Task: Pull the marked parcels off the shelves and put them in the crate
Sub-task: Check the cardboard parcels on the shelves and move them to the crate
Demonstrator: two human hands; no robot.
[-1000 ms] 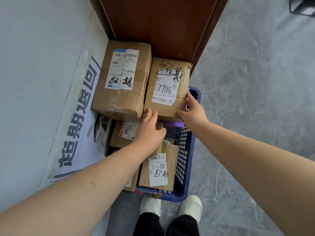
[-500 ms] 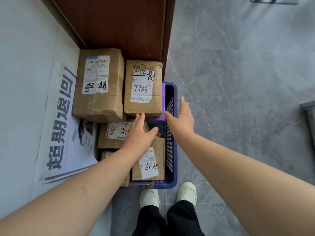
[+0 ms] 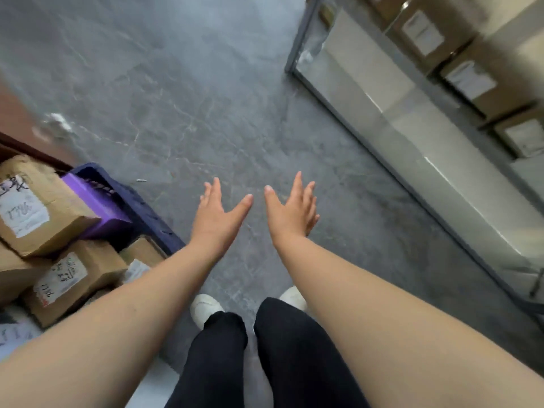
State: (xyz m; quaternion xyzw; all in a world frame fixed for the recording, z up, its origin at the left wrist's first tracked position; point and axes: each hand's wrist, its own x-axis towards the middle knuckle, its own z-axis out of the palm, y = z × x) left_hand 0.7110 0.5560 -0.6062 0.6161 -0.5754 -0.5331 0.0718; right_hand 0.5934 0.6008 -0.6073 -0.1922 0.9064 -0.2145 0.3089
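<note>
The blue crate (image 3: 138, 207) sits at the lower left, piled with cardboard parcels. A parcel with a handwritten white label (image 3: 38, 210) lies on top, and a smaller labelled parcel (image 3: 73, 278) sits below it. My left hand (image 3: 219, 214) and my right hand (image 3: 291, 212) hover over the grey floor to the right of the crate. Both have straight, spread fingers and hold nothing. Neither hand touches a parcel. More labelled cardboard parcels (image 3: 468, 81) stand on a shelf at the upper right.
A grey metal shelf unit (image 3: 379, 113) runs along the right side, its frame reaching to the floor. Grey marbled floor (image 3: 176, 98) stretches ahead between crate and shelf. My white shoes (image 3: 204, 309) and black trousers are at the bottom centre.
The view has swung right, away from the crate toward the shelf unit. Both hands have come off the top parcel and now hover over bare floor.
</note>
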